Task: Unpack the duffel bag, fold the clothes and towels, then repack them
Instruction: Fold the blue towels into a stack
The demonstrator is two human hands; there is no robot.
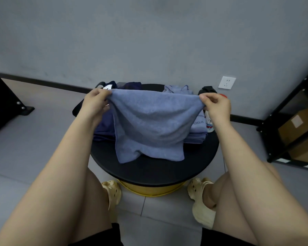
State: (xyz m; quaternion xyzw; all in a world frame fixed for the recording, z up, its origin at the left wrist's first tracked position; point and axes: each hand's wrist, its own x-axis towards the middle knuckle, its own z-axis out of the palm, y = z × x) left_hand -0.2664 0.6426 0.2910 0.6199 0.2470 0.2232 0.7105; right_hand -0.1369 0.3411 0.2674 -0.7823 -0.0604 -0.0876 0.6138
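Each grip, left hand (96,102) and right hand (215,105), pinches a blue towel (149,125) over the round black table (155,167) (grey wall (149,32) behind, perhaps concrete).

Soft, even indoor light, moderately dim and cool in tone, with no hard glare. The wall (149,32) fades darker toward the upper corners. A faint shadow sits under the round table (155,167). The wide-angle lens bends the baseboard (48,84) and stretches the forearms at the lower edges. Focus is slightly soft throughout.
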